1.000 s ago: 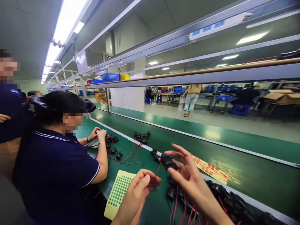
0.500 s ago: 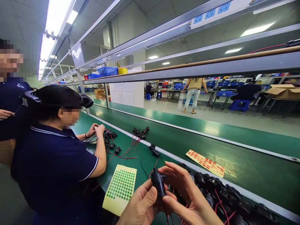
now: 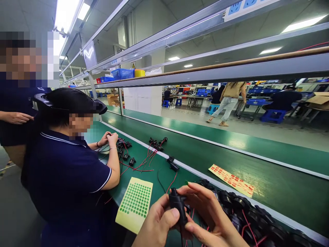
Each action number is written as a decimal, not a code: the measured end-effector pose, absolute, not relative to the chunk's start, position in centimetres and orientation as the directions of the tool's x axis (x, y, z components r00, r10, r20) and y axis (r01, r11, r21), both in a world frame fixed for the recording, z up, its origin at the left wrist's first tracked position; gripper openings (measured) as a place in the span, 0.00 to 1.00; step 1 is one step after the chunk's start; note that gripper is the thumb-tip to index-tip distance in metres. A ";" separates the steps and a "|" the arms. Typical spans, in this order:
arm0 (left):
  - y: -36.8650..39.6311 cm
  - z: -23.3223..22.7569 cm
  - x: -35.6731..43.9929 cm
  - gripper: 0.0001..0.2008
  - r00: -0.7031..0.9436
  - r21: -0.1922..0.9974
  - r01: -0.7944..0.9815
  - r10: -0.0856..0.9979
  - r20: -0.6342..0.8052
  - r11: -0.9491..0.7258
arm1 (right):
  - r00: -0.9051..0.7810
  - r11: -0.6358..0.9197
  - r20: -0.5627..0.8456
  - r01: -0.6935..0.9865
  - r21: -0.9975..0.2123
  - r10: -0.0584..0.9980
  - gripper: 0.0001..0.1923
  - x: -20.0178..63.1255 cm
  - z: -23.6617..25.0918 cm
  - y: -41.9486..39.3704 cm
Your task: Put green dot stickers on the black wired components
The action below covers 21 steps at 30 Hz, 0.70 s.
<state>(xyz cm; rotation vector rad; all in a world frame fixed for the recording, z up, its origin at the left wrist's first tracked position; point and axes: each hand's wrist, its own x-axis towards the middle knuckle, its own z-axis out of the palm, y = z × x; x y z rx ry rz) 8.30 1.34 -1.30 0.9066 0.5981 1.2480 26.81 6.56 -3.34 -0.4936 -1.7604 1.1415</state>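
Now | left hand [image 3: 159, 223] and right hand [image 3: 205, 212] pinch black socket [image 3: 178, 205] | green bench [image 3: 164, 171] (factory line)

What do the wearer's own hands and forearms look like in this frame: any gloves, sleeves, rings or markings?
Both the left hand and the right hand are bare: no gloves, and no rings show. No sleeve or wristband shows on the parts of the wrists in frame. One right fingertip carries a small green dot.
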 end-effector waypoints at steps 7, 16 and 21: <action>1.3 -1.7 8.0 0.24 0.265 0.804 -0.587 0.961 0.078 0.096 | -0.412 0.325 0.388 -0.216 -0.921 0.824 0.30 25.9 -2.6 6.1; 0.0 -1.8 7.4 0.23 0.040 0.845 -0.514 0.980 0.193 -0.146 | -0.427 0.267 0.255 -0.033 -0.963 0.868 0.15 27.5 1.2 6.7; -0.4 -1.8 8.2 0.30 0.153 0.856 -0.514 0.975 0.159 -0.058 | -0.483 0.358 0.258 0.126 -0.925 0.837 0.16 27.2 0.8 6.7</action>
